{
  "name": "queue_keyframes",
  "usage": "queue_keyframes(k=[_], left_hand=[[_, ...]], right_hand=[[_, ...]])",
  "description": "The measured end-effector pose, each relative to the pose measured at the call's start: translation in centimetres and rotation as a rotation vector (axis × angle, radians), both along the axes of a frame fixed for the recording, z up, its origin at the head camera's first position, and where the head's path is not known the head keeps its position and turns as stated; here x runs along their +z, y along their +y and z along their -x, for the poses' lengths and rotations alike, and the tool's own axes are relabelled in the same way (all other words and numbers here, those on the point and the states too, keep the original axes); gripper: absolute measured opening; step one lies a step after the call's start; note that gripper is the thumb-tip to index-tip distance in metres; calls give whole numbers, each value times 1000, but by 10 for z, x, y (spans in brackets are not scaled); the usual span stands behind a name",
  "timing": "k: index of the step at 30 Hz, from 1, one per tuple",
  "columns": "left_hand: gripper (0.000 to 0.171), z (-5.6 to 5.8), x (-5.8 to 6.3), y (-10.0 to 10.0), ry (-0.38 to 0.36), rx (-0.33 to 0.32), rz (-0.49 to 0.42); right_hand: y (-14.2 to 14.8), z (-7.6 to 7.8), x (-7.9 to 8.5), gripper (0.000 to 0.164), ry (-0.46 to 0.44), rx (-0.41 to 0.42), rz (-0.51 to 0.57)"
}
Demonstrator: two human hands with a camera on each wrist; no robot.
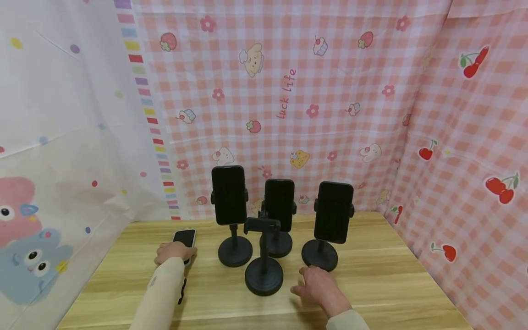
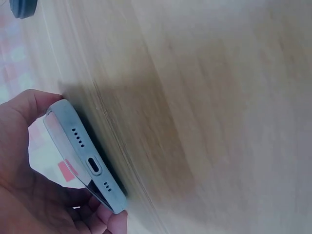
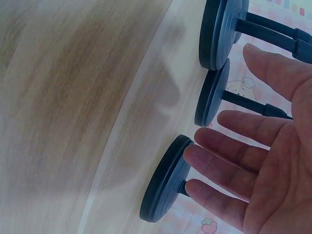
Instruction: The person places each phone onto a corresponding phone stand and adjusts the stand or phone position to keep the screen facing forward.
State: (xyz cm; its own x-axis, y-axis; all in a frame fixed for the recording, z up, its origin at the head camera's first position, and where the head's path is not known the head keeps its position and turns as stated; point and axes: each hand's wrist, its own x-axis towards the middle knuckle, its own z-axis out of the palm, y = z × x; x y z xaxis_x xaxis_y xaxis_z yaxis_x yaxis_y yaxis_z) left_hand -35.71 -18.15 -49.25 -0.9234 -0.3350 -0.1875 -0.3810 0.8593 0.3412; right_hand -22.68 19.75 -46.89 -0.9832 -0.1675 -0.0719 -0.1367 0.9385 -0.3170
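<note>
At the left of the table, my left hand (image 1: 172, 251) holds a smartphone (image 1: 185, 237) by its two long edges, thumb on one side and fingertips on the other. The phone's light-coloured end (image 2: 90, 158), with a charging port and speaker holes, faces the left wrist camera. My right hand (image 1: 321, 289) is near the base of the right phone stand (image 1: 320, 255), fingers spread and holding nothing. Between the hands, a black phone stand (image 1: 264, 276) carries no phone in its clamp (image 1: 261, 224).
Behind that stand, dark-screened phones sit in stands at the left (image 1: 228, 195), the middle (image 1: 279, 201) and the right (image 1: 334, 211). Pink checked cloth (image 1: 280, 91) hangs behind the wooden table (image 1: 222, 307), and white dotted cloth (image 1: 62, 137) hangs at the left.
</note>
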Motion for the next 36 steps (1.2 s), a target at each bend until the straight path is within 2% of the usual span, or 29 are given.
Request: queue_keyframes(k=[7, 12, 16, 26, 36], left_hand=[[84, -6, -4, -13, 46, -43, -52], [88, -6, -7, -18, 91, -16, -78], [88, -8, -8, -19, 124, 7, -82], [88, -14, -12, -19, 215, -18, -97], [85, -21, -7, -12, 306, -17, -104]], right_hand=[[-2, -2, 0, 55, 41, 33, -18], [-3, -1, 1, 55, 46, 40, -29], [-5, 0, 2, 55, 24, 32, -28], [-8, 0, 2, 56, 12, 27, -40], [-10, -1, 4, 55, 31, 31, -62]])
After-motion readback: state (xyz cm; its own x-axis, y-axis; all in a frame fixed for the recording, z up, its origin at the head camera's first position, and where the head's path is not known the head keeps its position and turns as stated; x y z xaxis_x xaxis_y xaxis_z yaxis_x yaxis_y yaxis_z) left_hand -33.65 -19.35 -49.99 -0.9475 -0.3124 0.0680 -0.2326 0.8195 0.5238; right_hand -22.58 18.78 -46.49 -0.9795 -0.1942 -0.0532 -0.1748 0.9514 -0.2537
